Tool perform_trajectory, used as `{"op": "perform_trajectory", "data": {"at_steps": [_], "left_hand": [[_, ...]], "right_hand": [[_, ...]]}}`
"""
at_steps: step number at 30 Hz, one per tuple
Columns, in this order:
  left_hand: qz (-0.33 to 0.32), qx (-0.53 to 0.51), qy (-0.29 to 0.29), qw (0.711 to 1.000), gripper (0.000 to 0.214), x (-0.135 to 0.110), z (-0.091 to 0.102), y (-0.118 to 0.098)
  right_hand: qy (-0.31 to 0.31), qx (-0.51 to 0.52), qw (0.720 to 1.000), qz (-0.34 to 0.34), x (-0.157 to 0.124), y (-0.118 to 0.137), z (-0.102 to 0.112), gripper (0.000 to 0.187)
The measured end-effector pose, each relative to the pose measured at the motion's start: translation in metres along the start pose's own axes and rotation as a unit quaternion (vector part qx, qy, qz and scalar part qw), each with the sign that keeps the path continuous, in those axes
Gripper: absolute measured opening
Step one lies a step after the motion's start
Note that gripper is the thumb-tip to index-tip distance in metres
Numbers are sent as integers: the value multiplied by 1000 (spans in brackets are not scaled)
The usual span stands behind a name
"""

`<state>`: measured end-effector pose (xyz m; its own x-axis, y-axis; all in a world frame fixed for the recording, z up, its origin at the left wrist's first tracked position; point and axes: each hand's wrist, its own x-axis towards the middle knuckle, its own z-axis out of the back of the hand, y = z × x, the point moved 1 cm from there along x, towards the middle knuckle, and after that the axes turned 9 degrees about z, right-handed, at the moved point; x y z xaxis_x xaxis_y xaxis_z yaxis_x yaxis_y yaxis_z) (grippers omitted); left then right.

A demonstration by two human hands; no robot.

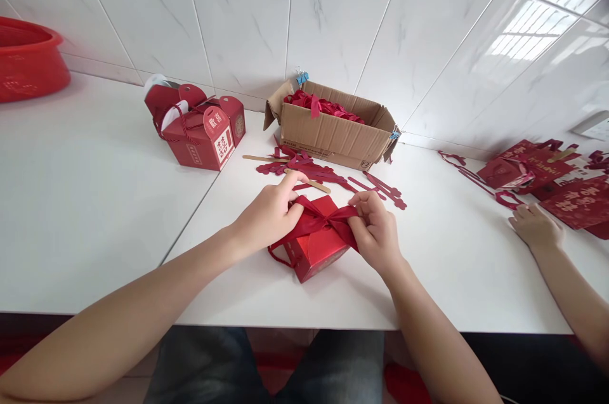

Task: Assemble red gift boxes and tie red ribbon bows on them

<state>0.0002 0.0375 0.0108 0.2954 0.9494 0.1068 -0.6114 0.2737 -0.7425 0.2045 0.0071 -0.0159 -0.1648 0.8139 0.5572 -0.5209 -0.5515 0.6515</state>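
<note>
A small red gift box (323, 253) sits on the white table in front of me, with a twisted red cord at its left side. On its top a red ribbon (326, 221) is tied in a bow. My left hand (272, 212) pinches the bow's left loop between thumb and fingers. The right loop is gripped by my right hand (375, 228), its fingers closed. Just beyond the box lie loose dark red paper strips (309, 169) with scalloped ends, and flat wooden sticks (318, 186).
A cardboard box (333, 131) full of red ribbon stands by the tiled wall. Assembled red boxes (200, 137) are at left, beyond them a red basin (31, 61). At right, another person's hand (537, 228) rests near red gift bags (575, 201).
</note>
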Motion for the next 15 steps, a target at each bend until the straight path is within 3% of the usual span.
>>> {"op": "perform_trajectory", "data": {"at_steps": [15], "left_hand": [[-19, -8, -6, 1000, 34, 0, 0, 2]], "right_hand": [[-13, 16, 1000, -12, -1, 0, -1, 23]]}}
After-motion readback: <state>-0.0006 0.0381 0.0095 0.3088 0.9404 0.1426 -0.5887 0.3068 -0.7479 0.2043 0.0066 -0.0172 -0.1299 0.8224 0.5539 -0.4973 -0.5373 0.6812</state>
